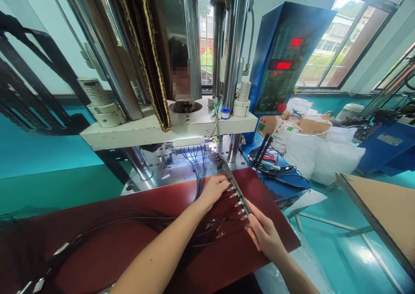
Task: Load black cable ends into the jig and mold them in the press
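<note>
A narrow dark metal bar (239, 192) lies slantwise over the red-brown board (129, 242), with several small metal connectors (241, 211) in a row along its left edge. My right hand (264, 231) is closed round the bar's near end. At the upper left side of the bar, my left hand (215, 189) pinches something too small to make out, beside the topmost connectors. Thin black cables (129, 218) run across the board towards the bar. A few loose connector ends (220, 234) lie on the board under the left side of the bar.
Behind the board stands a press with a pale plate (136, 135), steel columns and a lit fixture (188, 155) with cables hanging from it. A blue control box (285, 60) shows red digits. To the right are coiled cables (275, 168), white sacks (337, 160) and a brown-topped table (382, 212).
</note>
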Demonstrator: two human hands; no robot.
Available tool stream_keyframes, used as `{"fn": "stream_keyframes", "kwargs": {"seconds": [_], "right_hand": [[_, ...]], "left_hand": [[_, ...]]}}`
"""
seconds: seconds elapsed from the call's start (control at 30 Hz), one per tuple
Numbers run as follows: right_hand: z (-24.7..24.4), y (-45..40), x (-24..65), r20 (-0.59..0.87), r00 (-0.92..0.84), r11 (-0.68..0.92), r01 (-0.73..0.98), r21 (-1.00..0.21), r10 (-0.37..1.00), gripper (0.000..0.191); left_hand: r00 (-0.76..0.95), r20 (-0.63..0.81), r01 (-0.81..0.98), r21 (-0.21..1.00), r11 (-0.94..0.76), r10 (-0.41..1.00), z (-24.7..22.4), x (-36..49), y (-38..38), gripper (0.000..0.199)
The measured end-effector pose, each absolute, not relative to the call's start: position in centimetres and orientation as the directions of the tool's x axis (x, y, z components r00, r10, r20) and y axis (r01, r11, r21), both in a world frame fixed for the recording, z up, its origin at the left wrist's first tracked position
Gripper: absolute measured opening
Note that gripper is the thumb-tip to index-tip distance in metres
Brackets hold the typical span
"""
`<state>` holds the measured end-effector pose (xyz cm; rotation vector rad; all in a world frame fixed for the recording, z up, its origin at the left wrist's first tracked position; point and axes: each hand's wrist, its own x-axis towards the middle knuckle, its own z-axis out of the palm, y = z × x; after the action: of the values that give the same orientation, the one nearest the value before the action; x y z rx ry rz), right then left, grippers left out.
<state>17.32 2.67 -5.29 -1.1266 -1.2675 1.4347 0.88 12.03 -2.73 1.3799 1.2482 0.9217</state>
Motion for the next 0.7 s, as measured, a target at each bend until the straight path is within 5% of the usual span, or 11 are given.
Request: {"fn": "stream_keyframes", "kwargs": {"seconds": [0.33, 0.43, 0.57, 0.7], "right_hand": [[-5.5, 4.3, 17.4, -0.176, -0.33, -0.056, 0.344, -0.937, 0.927, 0.044], [-5.5, 4.7, 17.6, -0.071, -0.317, 0.175, 0.683, -0.709, 0.946, 0.029], [-4.9, 4.9, 17.7, 0.046, -0.43, 0.432, 0.9, -0.065, 0.902, 0.021], [-4.6, 5.5, 18.1, -0.011, -0.528, 0.528, 0.847, 0.058, 0.849, 0.023]], "left_hand": [[0.043, 0.071, 0.539, 0.838, -0.083, 0.997, -2.4, -2.4, 10.8, 0.012], [-0.037, 0.169, 0.589, 0.8, -0.115, 0.985, -1.7, -4.7, 11.2, 0.01], [-0.324, -0.069, 0.023, 0.996, 0.081, 0.944, -2.5, -7.3, 12.5, 0.034], [-0.225, -0.299, -0.325, 0.92, 0.218, 0.927, -3.6, -7.5, 13.8, 0.021]]}}
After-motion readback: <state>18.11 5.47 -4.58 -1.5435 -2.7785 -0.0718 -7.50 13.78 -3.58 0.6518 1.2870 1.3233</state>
